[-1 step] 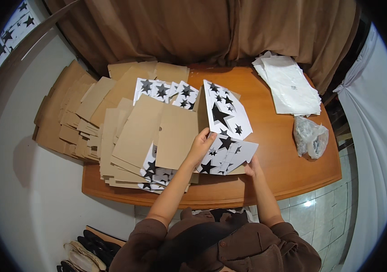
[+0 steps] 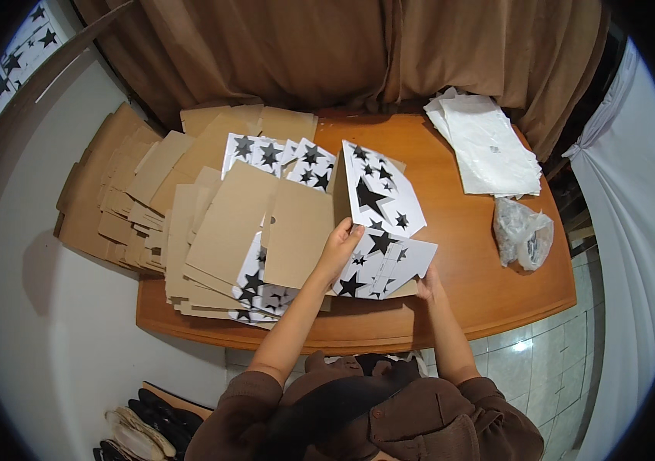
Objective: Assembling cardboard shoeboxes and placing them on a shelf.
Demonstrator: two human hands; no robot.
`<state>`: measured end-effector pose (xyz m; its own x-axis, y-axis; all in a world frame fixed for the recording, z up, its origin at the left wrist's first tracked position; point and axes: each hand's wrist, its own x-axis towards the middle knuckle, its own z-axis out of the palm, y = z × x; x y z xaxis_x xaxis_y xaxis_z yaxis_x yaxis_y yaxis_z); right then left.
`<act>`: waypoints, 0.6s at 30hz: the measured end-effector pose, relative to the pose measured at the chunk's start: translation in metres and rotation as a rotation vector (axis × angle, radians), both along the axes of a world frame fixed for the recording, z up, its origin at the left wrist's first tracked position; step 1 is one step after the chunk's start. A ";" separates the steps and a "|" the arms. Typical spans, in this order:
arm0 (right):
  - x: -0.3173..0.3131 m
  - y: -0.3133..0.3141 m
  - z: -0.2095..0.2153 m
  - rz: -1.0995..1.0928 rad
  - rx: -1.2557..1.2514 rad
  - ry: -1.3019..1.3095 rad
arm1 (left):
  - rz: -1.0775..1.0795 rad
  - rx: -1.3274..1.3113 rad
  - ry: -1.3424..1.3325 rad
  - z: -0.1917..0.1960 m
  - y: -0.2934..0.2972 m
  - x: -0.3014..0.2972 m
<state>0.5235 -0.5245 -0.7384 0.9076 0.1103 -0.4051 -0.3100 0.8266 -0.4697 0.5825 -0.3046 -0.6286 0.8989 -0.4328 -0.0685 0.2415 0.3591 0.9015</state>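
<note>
A white cardboard box (image 2: 385, 265) printed with black stars is partly folded, its brown inner side showing along the left. One panel slants up at the back, and another lies toward me. My left hand (image 2: 338, 250) is closed on the left edge by the fold, thumb on the printed face. At the lower right corner, my right hand (image 2: 428, 283) grips the box, its fingers partly hidden behind the panel. A brown cardboard panel (image 2: 297, 238) extends left from the box, over a stack of flat cardboard sheets (image 2: 224, 230), some with star prints showing.
More flat brown cardboard (image 2: 109, 180) is piled at the table's left, against the wall. White sheets (image 2: 489, 150) lie at the back right, with a clear plastic bag (image 2: 523, 234) nearer. Brown curtain (image 2: 281, 54) hangs behind the wooden table (image 2: 489, 284). Shoes (image 2: 147, 430) sit lower left.
</note>
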 end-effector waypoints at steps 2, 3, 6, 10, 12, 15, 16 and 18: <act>-0.004 -0.035 -0.010 0.178 0.134 -0.047 | 0.052 -0.061 0.036 -0.008 -0.024 0.000; -0.006 -0.054 -0.008 0.178 0.131 -0.048 | 0.106 -0.117 0.082 -0.014 -0.036 -0.002; -0.010 -0.112 -0.002 0.177 -0.139 -0.044 | 0.130 -0.120 0.097 -0.024 -0.082 -0.020; -0.009 -0.183 0.016 0.177 -0.502 -0.028 | 0.153 -0.002 0.104 -0.031 -0.137 -0.026; -0.007 -0.213 0.031 0.181 -0.683 -0.019 | 0.173 0.076 0.098 -0.040 -0.161 -0.029; -0.002 -0.205 0.121 0.246 -0.799 -0.180 | 0.348 0.416 0.056 -0.050 -0.187 -0.033; -0.002 -0.207 0.132 0.274 -0.810 -0.232 | 0.322 0.447 -0.019 -0.050 -0.196 -0.030; -0.004 -0.205 0.155 0.301 -0.828 -0.290 | 0.289 0.478 -0.094 -0.047 -0.216 -0.024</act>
